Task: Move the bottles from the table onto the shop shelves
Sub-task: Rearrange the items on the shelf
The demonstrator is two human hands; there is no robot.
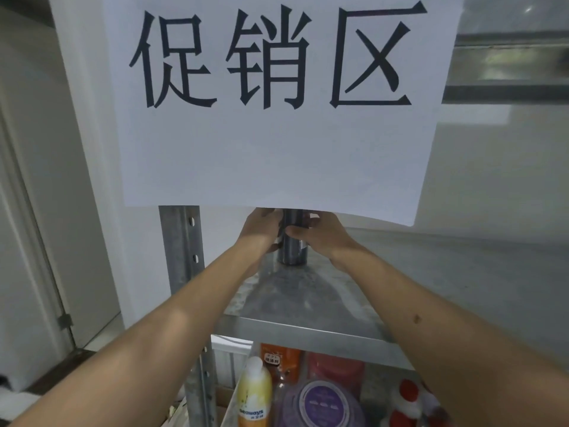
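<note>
Both hands hold a dark bottle (292,241) upright at the back of the upper shelf (308,328), its base on or just above the metal; its top is hidden behind the hanging paper sign (277,149). The left hand (260,231) wraps it from nine o'clock, the right hand (320,234) from three o'clock, each grip closed around the body. The bottle's long axis is vertical, between the palms, both equally near. Release likely follows. Other bottles (254,392) stand on the shelf below.
</note>
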